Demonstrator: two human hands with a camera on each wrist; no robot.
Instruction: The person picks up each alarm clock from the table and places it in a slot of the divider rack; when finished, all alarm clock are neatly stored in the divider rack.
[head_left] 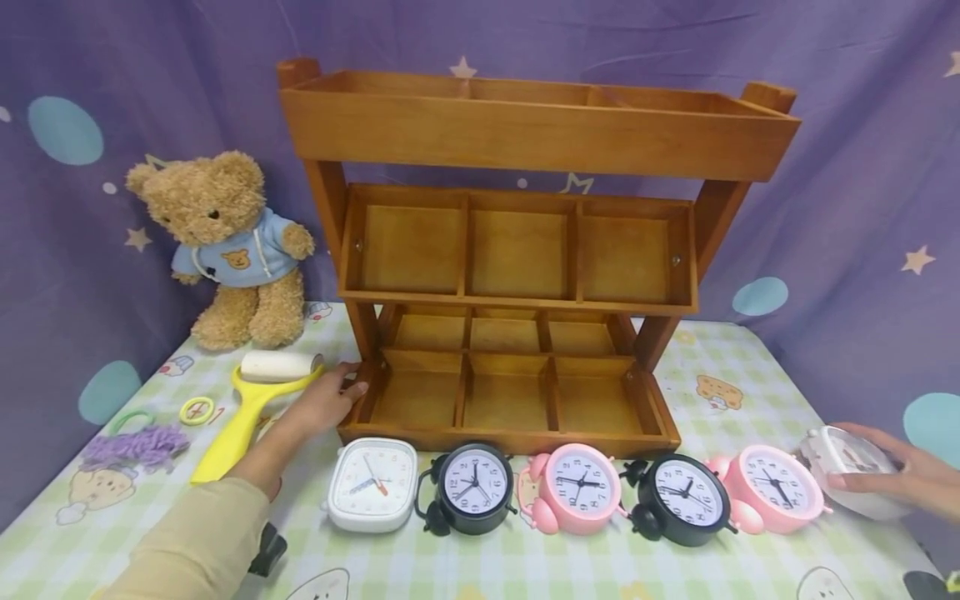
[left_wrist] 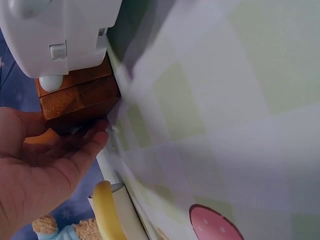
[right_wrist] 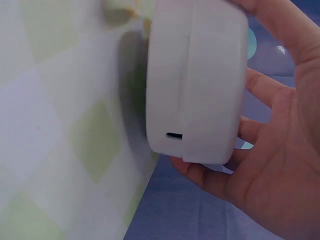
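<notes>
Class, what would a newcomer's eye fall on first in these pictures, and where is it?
Probably the wooden rack, standing mid-table with the left hand gripping its lower left side. Next, the row of five clocks in front of it, with a white clock in the right hand beyond its right end. Then the teddy bear at back left.

Right of my left hand (head_left: 324, 403) stands the shelf (head_left: 525, 133), clocks (head_left: 577, 490) before it, bear (head_left: 238, 254) to its left, curtain (head_left: 570, 33) apparently close behind.

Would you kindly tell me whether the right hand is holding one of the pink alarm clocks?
No, the right hand grips a white clock beside a pink alarm clock.
</notes>
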